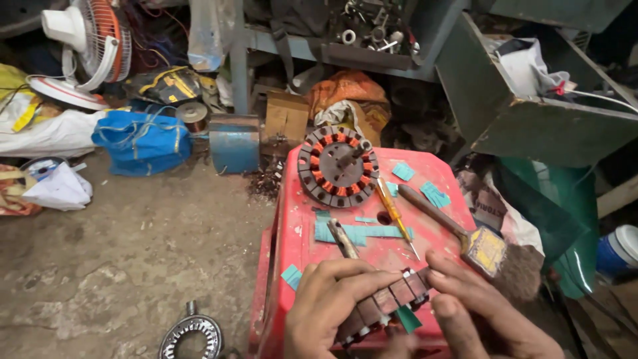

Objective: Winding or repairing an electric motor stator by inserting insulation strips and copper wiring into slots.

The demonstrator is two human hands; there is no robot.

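A white fan (83, 50) and blue bag (141, 141) sit on the cracked concrete floor (133, 246). Over the red stool (302, 199), the left hand (332, 309) and right hand (475, 309) both grip a dark stator (385, 302); a paintbrush (465, 233) lies alongside.

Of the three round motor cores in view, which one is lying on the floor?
The silvery ring-shaped core at bottom left lies on the concrete. The orange-wound one sits on the red stool; both hands hold the third.

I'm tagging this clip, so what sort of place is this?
Probably a small motor or fan repair workshop. A wound stator lies on a red plastic stool beside a screwdriver and paintbrush, and a table fan stands amid floor clutter.
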